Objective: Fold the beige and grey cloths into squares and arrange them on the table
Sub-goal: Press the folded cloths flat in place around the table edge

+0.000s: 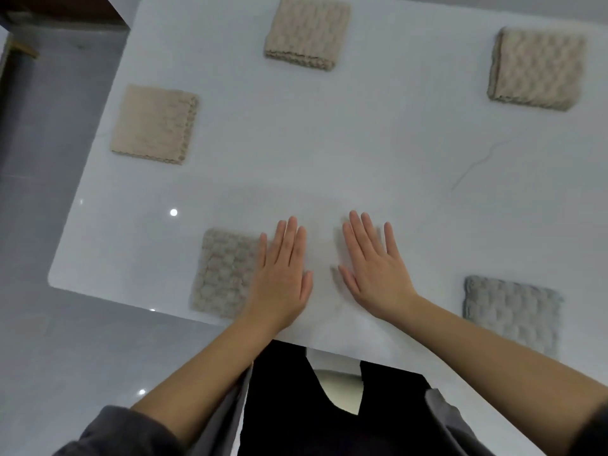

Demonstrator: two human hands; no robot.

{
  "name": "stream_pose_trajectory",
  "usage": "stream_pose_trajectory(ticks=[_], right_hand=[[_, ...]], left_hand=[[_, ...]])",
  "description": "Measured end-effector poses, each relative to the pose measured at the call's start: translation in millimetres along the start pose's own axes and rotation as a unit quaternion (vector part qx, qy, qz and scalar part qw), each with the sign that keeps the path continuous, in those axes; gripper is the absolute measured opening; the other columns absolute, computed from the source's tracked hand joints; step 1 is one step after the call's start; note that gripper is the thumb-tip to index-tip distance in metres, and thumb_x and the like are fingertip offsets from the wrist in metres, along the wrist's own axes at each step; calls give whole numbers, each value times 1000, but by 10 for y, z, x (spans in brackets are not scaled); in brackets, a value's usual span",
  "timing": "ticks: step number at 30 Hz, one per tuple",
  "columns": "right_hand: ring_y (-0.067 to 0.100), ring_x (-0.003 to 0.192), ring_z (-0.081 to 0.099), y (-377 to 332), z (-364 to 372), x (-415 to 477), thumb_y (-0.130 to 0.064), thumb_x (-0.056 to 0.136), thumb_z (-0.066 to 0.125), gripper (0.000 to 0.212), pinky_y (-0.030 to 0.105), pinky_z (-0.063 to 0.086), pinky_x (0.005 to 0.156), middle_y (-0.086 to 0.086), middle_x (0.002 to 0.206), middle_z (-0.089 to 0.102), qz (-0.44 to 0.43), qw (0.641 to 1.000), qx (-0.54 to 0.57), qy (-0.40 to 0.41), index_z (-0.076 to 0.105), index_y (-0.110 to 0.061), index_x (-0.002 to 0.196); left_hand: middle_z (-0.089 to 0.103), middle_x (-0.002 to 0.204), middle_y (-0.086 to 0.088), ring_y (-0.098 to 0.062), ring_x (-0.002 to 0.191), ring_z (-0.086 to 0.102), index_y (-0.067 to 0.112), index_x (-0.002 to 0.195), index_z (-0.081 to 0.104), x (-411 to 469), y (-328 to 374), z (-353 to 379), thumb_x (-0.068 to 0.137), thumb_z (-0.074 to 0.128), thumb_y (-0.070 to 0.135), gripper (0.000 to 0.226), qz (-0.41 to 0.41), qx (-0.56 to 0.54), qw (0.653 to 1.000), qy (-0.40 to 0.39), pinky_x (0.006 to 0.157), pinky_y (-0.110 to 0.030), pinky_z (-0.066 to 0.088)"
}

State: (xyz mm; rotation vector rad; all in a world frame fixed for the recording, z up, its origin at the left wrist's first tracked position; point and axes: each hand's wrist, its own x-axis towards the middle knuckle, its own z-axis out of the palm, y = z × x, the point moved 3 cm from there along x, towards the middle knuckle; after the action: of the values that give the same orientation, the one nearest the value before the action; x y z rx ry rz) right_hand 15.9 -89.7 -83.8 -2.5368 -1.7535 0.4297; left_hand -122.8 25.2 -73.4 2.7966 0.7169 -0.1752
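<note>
The left hand [279, 278] lies flat on a cloth [223, 271], the right hand [375, 268] flat on the table [329, 143], holding nothing. A slide could unfold the cloth.

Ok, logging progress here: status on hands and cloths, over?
Left hand open, flat over near-left cloth's edge; right hand open on table. Five folded squares laid apart. Nothing blocking.

No readable text, labels or numbers anywhere in my view: not on cloths [307, 31], not on desk [329, 153].

Five folded cloths [308, 31] [538, 69] [154, 125] [227, 273] [511, 312] (one plainly grey), two hands [279, 274] [375, 271], one table [329, 143].
</note>
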Motion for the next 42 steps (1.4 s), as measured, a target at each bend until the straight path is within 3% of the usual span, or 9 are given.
stream_pose_trajectory(ticks=[5,11,16,25,36,42], right_hand=[[34,148,14,648,-82,-135,-43,98,27,68,57,15,117,19,160,16,-19,999,-27,-20,25,1,150],[34,147,17,1045,-62,-299,-43,98,27,67,60,23,114,19,159,19,-4,999,-21,-43,26,0,149],[34,148,16,1257,-16,-428,-42,98,28,66,60,20,116,18,160,16,26,998,-28,-44,27,-1,150],[33,149,10,1562,-111,-754,-44,100,24,67,56,12,118,15,162,9,60,998,-9,-36,17,-4,153],[35,148,11,2490,-165,-1729,-42,99,24,65,60,21,115,15,161,11,-2,1000,-19,-15,20,-5,152],[29,148,-17,2601,33,-2384,-49,95,8,69,53,-5,119,2,160,-24,22,994,97,-51,-10,-18,154]], left_hand=[[15,160,-17,-30,149,10,0,151,22,211,665,185,92,34,31,68,-33,-15,999,4,119,-54,12],[11,162,-15,-28,150,5,1,152,16,344,986,317,96,31,33,66,-8,-26,999,-21,120,-50,8],[14,161,-16,-29,150,9,-1,151,21,554,1040,431,95,32,32,66,52,-25,997,-45,119,-50,10],[14,161,-16,-28,150,9,-1,152,15,690,1505,455,97,30,34,66,77,-30,996,-44,119,-48,7],[17,160,-12,-24,149,15,2,152,18,302,2693,828,100,28,30,61,-2,-92,995,25,121,-44,7],[-4,161,0,-10,148,1,13,155,3,-142,3056,868,100,20,36,62,-98,-130,984,78,122,-37,-2]])
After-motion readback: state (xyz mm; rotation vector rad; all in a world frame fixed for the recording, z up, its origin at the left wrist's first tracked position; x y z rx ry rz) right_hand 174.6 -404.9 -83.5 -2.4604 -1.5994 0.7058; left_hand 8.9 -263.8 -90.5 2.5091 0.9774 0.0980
